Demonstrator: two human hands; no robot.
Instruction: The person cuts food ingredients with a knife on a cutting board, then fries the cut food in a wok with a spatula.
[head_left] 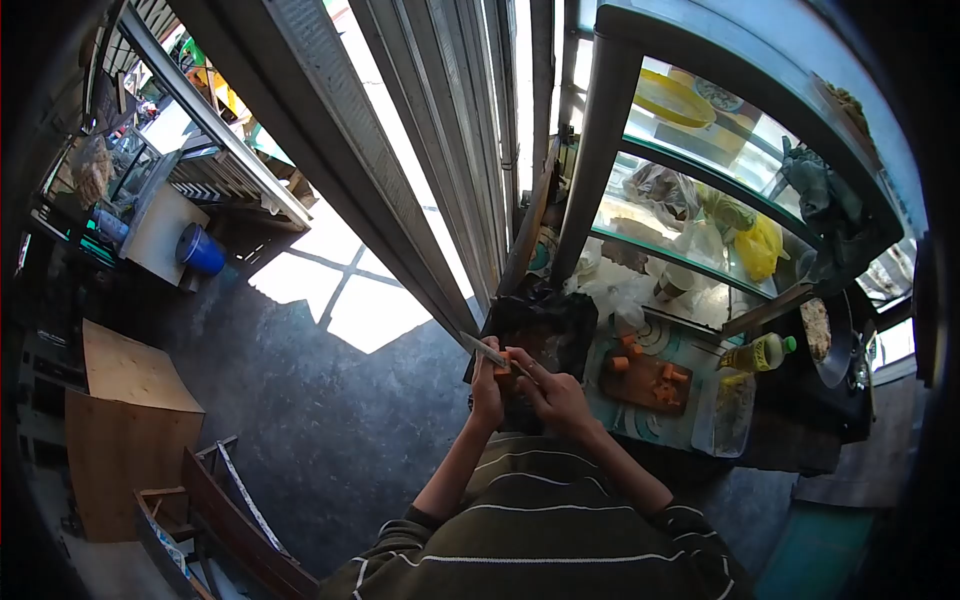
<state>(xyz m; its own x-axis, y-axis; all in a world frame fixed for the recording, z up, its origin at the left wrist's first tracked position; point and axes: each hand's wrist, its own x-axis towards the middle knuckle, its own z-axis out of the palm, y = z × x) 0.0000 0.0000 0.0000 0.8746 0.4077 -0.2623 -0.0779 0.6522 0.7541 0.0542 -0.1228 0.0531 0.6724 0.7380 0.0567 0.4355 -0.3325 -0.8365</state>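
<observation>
Both of my hands meet in front of my chest, over a black plastic bag (565,320). My left hand (487,398) is closed around an orange chunk that looks like carrot (502,368). Across the chunk lies a knife (482,347), its blade pointing up and to the left. My right hand (562,402) is closed at the knife's near end; the handle is hidden by the fingers. To the right, more carrot pieces (668,388) rest on a brown cutting board (640,392).
Right of the board are a clear plastic container (725,415), an oil bottle with green cap (758,353) and a pan (832,345). A glass display case (625,90) holds bags and a yellow bowl. Left are a wooden bench (230,530) and a blue bucket (203,250).
</observation>
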